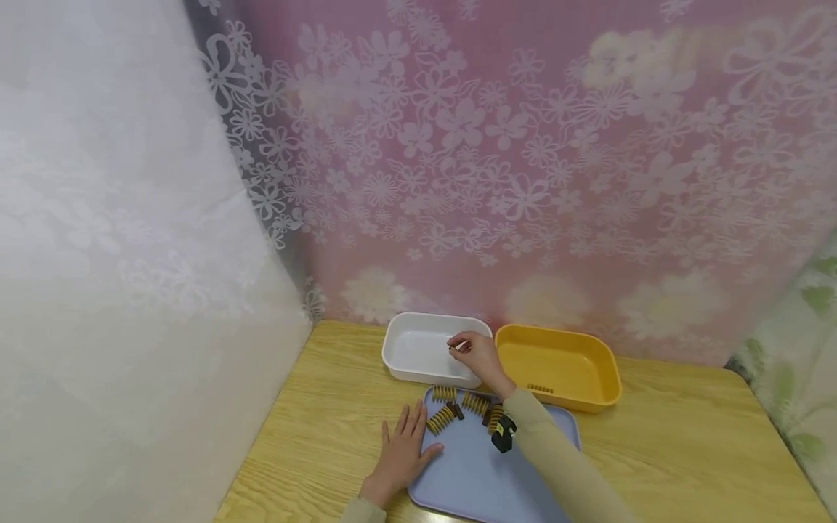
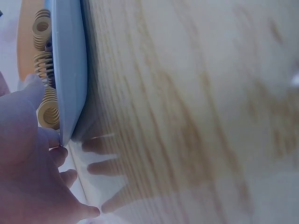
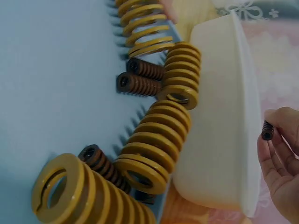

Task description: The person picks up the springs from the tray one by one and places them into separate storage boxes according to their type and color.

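Dark brown and small, one spring [image 3: 267,131] sits pinched between the thumb and fingertips of the right hand [image 1: 476,356], held over the white bin [image 1: 418,352]. Fingers spread, the left hand [image 1: 400,454] lies at the left edge of the blue tray [image 1: 477,472], its thumb reaching over the rim. Large yellow springs [image 3: 159,135] and small brown springs [image 3: 142,85] lie on that tray, near the yellow bin [image 1: 556,363].

There's room over the near middle of the blue tray [image 1: 464,472]; the right sleeve [image 1: 556,454] bars one side, the left grip [image 1: 402,450] the other, and yellow springs [image 1: 440,420] crowd the far edge before the white bin's [image 1: 425,377] wall.
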The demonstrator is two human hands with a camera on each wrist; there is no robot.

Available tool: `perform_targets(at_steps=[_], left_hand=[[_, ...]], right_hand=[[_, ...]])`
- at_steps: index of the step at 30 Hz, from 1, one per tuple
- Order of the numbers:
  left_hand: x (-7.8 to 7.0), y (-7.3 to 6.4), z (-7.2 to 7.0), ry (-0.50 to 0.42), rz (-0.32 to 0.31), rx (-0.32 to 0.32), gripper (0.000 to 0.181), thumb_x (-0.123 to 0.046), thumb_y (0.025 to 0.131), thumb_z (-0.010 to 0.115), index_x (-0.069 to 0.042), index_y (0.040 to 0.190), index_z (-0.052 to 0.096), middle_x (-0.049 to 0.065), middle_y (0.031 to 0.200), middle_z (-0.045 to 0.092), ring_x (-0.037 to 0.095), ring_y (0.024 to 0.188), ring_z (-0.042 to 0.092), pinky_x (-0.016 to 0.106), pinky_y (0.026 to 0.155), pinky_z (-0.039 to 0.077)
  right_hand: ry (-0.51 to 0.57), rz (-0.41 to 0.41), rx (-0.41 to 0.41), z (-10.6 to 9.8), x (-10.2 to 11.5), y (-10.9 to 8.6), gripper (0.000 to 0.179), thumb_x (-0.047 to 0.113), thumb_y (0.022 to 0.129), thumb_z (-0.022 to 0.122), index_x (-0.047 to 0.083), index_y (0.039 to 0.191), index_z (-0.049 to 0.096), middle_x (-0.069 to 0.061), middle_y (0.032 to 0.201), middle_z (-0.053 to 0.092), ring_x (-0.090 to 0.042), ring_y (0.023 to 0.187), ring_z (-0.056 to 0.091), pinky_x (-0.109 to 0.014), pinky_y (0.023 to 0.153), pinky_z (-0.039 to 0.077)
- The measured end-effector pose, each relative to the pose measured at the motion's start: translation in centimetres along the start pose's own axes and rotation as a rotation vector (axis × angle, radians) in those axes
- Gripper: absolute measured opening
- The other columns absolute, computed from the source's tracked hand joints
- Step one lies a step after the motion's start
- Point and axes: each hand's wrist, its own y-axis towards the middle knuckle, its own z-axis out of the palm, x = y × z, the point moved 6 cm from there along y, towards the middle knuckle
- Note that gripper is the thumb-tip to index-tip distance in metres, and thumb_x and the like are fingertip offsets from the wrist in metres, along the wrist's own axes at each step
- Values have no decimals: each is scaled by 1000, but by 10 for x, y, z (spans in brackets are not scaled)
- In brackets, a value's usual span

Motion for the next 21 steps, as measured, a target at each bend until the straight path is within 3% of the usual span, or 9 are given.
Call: perform_targets(at_steps=[11,21], left_hand=[[0,1,4,4,-6,1,82,-51,98,60,2,155,36,17,161,36,44,147,32,79,106,23],[5,1,7,-38,-22,3,82,-50,98,59,1,156,34,17,162,35,44,148,31,80,106,21]], right_hand=[[-125,54,135,27,-28,8,6,-1,83,80,3,87,77,-5,82,73,-17,72,65,-36,72,57],[-173,64,230,44,-32,12,9,-3,79,80,6,80,78,1,72,70,-13,67,61,-33,66,54]])
